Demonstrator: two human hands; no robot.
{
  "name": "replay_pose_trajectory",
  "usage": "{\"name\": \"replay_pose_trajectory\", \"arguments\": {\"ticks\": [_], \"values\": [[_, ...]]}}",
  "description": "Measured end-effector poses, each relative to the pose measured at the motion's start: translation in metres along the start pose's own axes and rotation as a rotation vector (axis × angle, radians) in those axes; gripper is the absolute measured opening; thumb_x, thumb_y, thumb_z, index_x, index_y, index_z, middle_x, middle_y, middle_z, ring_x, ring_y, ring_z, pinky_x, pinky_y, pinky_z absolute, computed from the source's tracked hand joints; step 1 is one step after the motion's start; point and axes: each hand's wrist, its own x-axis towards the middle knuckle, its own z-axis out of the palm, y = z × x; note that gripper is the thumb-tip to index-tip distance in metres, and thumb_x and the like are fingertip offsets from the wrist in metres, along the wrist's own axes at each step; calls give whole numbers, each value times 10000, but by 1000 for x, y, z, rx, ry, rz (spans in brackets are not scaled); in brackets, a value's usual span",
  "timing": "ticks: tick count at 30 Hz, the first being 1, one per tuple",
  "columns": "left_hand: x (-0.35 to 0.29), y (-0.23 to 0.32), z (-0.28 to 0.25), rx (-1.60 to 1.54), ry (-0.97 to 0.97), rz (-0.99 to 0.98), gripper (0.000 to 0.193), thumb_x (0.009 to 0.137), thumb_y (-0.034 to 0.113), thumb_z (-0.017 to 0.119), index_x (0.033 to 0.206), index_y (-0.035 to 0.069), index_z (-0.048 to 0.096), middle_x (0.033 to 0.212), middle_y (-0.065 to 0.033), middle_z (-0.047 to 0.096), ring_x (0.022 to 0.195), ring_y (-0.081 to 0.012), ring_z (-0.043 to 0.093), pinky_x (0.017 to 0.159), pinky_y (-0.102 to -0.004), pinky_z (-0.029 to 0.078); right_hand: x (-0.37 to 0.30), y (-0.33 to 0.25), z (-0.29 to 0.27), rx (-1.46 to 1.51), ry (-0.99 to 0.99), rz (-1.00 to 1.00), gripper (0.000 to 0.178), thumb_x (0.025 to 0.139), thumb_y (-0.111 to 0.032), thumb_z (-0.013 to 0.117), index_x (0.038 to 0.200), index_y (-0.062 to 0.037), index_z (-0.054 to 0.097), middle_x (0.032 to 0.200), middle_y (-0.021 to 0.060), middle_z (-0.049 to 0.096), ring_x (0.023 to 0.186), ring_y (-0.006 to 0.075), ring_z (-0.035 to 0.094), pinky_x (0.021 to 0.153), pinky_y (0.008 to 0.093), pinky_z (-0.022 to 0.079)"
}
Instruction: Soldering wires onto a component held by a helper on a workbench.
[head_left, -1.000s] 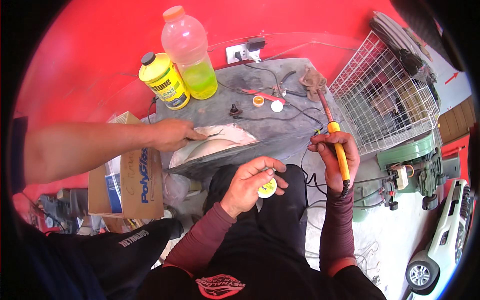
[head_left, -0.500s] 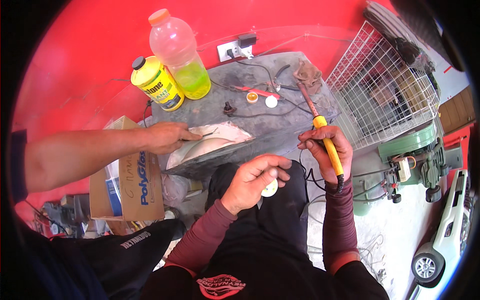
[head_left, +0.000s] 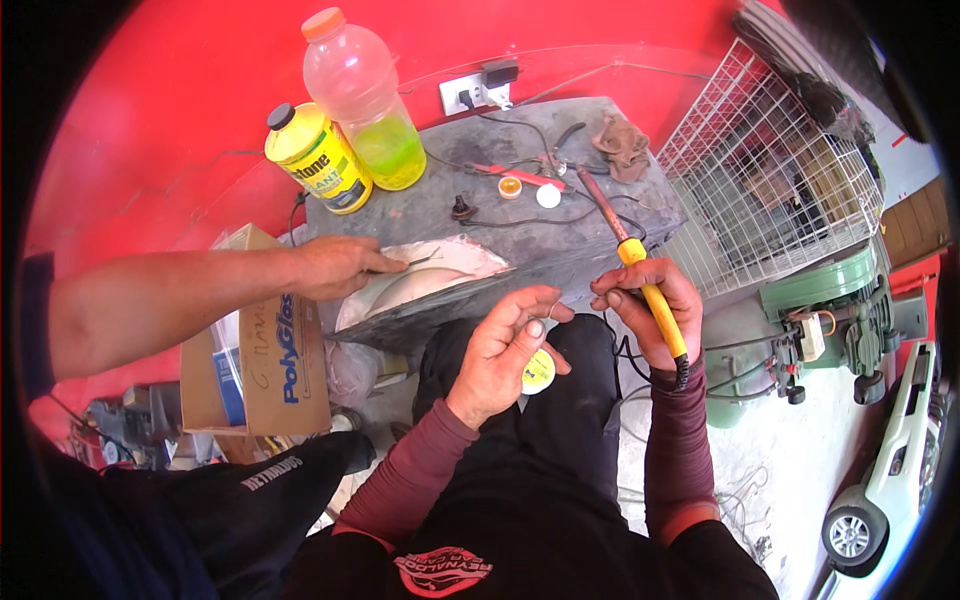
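In my right hand is a soldering iron with a yellow handle, its long reddish-brown shaft pointing up and away over the bench edge. The right thumb and index finger meet in front of the handle. My left hand, palm inward and fingers curled, holds a small round yellow-and-white spool low against the palm. A thin strand shows near its index fingertip. Left of my hands, another person's hand reaches in with a thin dark tool over a white curved piece at the bench edge.
On the grey bench stand a yellow bottle and a clear bottle with green liquid. Pliers, a small open tin, cables and a brown rag lie there. A wire basket and cardboard box flank it.
My left fingers have opened somewhat and shifted, showing more of the spool. The iron's shaft has swung slightly left, away from the rag. The view has shifted a little.
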Motion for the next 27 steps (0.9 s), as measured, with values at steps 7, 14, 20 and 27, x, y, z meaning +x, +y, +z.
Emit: {"name": "replay_pose_trajectory", "arguments": {"ticks": [7,14,20,27], "values": [[7,-15,-7,14,-4,-18,230,1030,29,565,1255,-11,592,1088,-143,701,815,-210,726,754,-335,603,-3,2,0,-12,1,35,240,910,180,615,1048,-9,560,1030,198,712,917,215,718,820,344,606],[5,-6,2,24,-48,-131,269,1018,34,588,1283,-7,583,1119,-151,698,824,-222,730,750,-338,601,5,-1,-4,-15,-56,19,241,906,176,624,1044,-10,561,1027,199,711,921,221,716,833,355,615],[9,-8,-2,-32,1,-68,268,1053,92,558,1299,-14,565,1114,-166,697,814,-213,729,748,-322,597,7,-2,-5,67,-67,44,231,892,187,627,1028,1,602,1008,156,727,897,186,722,805,322,619],[11,-22,-4,46,-20,-117,154,1016,27,605,1164,-9,630,949,-99,697,807,-166,711,749,-303,585,7,1,-3,9,-94,9,251,878,184,647,1036,-3,593,1004,145,730,885,179,724,794,309,605]]}}
